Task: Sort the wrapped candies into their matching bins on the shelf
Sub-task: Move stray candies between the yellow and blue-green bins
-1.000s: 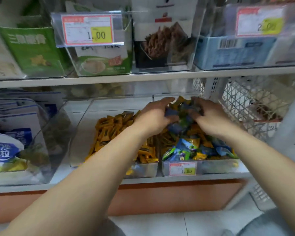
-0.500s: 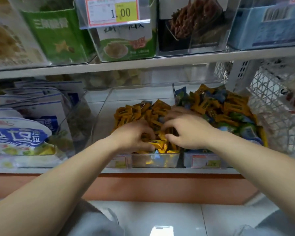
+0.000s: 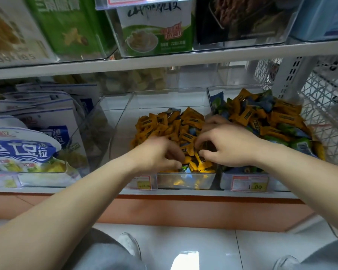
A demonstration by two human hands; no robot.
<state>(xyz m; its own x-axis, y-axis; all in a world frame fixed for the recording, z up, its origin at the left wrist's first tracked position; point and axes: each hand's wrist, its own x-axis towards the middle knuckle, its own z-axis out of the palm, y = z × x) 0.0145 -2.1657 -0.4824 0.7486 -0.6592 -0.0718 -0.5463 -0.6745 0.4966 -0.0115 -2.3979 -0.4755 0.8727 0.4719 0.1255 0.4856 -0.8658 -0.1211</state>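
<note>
Candies (image 3: pixel 164 123), how will ours handle?
— Light, crinkly and slippery, we judge (wrappers slide off each other), so we'd pinch one by a crimped end.
— Where are they?
— Heaped at the bin's (image 3: pixel 183 182) front edge. Our left hand (image 3: pixel 158 154) and right hand (image 3: pixel 230 145) claw in, fingers curled; a grip we cannot tell.

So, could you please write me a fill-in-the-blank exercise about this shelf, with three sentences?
1. The left hand and right hand are in the middle bin, whose candies are mostly ____.
2. The right bin mixes orange, green and ____ candies.
3. The tag on the right bin reads ____.
Missing words: orange; blue; 1.00
</note>
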